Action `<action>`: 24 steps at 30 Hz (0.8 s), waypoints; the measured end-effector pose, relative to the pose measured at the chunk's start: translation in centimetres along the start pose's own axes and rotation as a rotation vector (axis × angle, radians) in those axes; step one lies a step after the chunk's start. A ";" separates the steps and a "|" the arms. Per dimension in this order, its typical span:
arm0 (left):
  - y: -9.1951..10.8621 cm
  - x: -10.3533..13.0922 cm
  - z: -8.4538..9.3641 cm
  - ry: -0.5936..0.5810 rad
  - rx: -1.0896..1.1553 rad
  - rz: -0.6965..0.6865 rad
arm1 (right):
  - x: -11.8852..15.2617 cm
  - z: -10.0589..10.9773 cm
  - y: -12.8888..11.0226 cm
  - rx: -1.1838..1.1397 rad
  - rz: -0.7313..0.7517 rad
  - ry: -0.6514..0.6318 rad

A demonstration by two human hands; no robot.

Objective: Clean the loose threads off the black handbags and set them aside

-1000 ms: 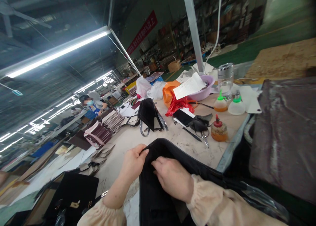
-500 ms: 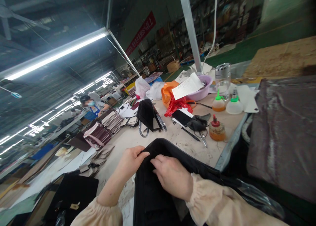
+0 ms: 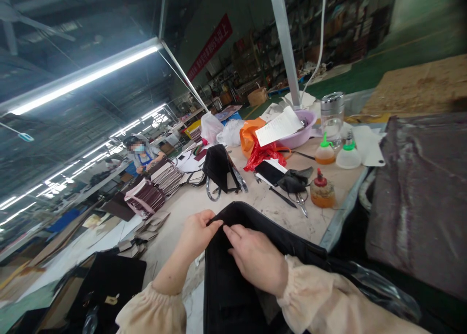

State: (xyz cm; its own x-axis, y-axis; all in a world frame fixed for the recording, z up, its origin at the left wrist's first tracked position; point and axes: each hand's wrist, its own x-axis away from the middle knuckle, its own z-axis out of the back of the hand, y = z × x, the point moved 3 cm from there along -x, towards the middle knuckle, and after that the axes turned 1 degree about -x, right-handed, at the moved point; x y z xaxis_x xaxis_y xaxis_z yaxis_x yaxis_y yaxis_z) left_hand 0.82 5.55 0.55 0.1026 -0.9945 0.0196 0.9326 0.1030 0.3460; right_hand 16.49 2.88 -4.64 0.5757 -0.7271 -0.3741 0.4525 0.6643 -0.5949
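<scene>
A black bag (image 3: pixel 222 295) stands close in front of me with its mouth up, and its dark inside shows. My left hand (image 3: pixel 197 233) pinches the bag's rim at the far left corner, thumb inside and fingers outside. Just beside it, my right hand (image 3: pixel 255 258) reaches into the mouth; its fingertips rest at the inner side of the same corner. Those fingers lie close together, partly stretched, and I cannot tell whether they grip the lining. The bag's lower part is out of view.
Beyond lie scissors (image 3: pixel 302 205), a phone (image 3: pixel 269 172), a glue bottle (image 3: pixel 322 190), two squeeze bottles with green tops (image 3: pixel 324 151) and a small black bag (image 3: pixel 217 167). Another black bag (image 3: pixel 105 290) lies at left. Stacked panels (image 3: pixel 166 178) stand near a masked co-worker (image 3: pixel 142 154).
Both hands have shifted very slightly along the bag's corner, the right fingertips closer to the left thumb. The view has turned a little. The co-worker has moved more upright.
</scene>
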 end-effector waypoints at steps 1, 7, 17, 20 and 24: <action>0.0 -0.1 0.0 0.004 -0.005 -0.001 | 0.2 0.3 -0.3 -0.004 0.019 -0.001; 0.5 0.0 0.1 0.038 0.023 -0.006 | 2.8 2.7 -2.2 -0.034 0.097 -0.012; 0.4 -0.6 0.1 0.055 -0.105 -0.037 | -1.3 13.4 0.0 0.301 0.227 0.177; 0.3 -0.7 0.0 0.068 -0.095 -0.043 | -5.5 12.1 2.0 0.299 0.236 -0.047; 0.2 -0.6 0.0 0.070 -0.104 -0.042 | -8.7 8.6 2.7 0.264 0.228 -0.243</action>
State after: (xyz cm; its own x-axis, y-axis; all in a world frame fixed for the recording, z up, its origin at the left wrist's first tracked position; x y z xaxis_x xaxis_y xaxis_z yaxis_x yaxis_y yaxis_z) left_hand 0.97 6.22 0.66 0.0834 -0.9947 -0.0594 0.9669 0.0663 0.2463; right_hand 18.57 12.46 3.14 0.8110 -0.5152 -0.2772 0.4357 0.8481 -0.3015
